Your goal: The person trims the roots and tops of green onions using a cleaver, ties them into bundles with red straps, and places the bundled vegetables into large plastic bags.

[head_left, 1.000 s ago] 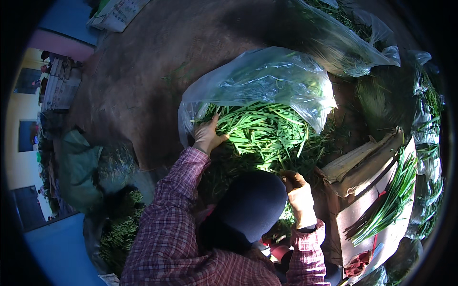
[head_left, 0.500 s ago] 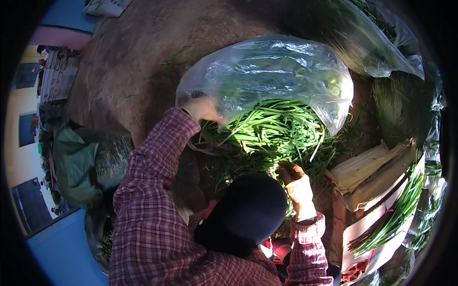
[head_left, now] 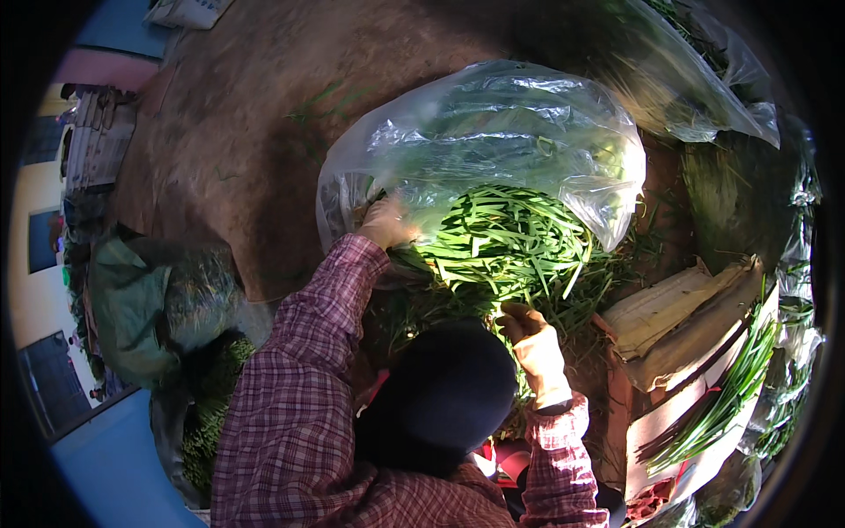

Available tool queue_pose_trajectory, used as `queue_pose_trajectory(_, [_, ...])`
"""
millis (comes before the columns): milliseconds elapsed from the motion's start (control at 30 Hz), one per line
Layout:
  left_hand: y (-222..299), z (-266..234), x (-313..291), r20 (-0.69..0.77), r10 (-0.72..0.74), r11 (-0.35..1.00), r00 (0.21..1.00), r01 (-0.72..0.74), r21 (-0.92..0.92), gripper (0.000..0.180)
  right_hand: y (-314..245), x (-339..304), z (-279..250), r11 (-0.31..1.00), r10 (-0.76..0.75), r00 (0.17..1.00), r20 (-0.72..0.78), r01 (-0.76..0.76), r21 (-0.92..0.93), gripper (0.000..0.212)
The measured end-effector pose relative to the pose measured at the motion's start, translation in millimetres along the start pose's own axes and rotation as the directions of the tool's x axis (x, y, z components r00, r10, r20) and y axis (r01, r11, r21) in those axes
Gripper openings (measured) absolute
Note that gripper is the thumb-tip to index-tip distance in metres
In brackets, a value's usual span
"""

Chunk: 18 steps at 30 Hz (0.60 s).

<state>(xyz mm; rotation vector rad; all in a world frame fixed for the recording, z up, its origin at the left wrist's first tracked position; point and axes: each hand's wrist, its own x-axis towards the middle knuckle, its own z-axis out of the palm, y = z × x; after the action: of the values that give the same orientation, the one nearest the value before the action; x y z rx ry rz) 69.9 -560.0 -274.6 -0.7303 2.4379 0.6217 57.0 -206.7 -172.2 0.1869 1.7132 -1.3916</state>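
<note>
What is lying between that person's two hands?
In the head view, a heap of green bean pods fills the stretch between the left hand and the right hand, spilling from the clear plastic bag.

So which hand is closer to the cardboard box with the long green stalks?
The right hand. It rests at the near edge of the green bean pile, just left of the cardboard box. The left hand is farther away, at the mouth of the clear plastic bag.
</note>
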Motion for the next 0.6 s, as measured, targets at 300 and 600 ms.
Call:
queue_pose_trajectory(300, [-1.9,36.2,-18.7,-0.084,0.091,0.994,0.992,-0.086,0.063,0.066,11.7,0.5,-3.9,1.0,-0.013,1.0,-0.01,0.013,0.007,0.027])
queue_pose_trajectory(600, [35.3,-57.4,-55.7,0.209,0.072,0.975,0.975,-0.113,0.189,0.055,14.6,-3.4,-27.5,0.991,-0.128,0.99,-0.058,0.13,0.035,0.027])
